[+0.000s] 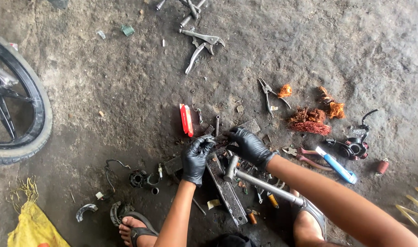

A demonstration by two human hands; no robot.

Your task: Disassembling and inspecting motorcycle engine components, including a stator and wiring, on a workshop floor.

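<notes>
Both my hands wear black gloves and meet over a small dark part [219, 142] low in the middle of the head view. My left hand [196, 158] pinches its near end. My right hand [249, 146] grips the far end from the right. Under them a long flat metal bar [228, 194] lies on the dirty concrete floor, and a steel hammer [259, 181] rests across it beside my right wrist. What the small part is stays unclear.
A red-handled tool [186, 120] lies just beyond my hands. Locking pliers [201, 43] lie far up, small pliers [268, 93] and copper wire clumps [309, 120] to the right, a blue-handled tool [337, 167], a motorcycle wheel [21, 114] at left, a yellow sack [33, 226], my sandalled feet [136, 228].
</notes>
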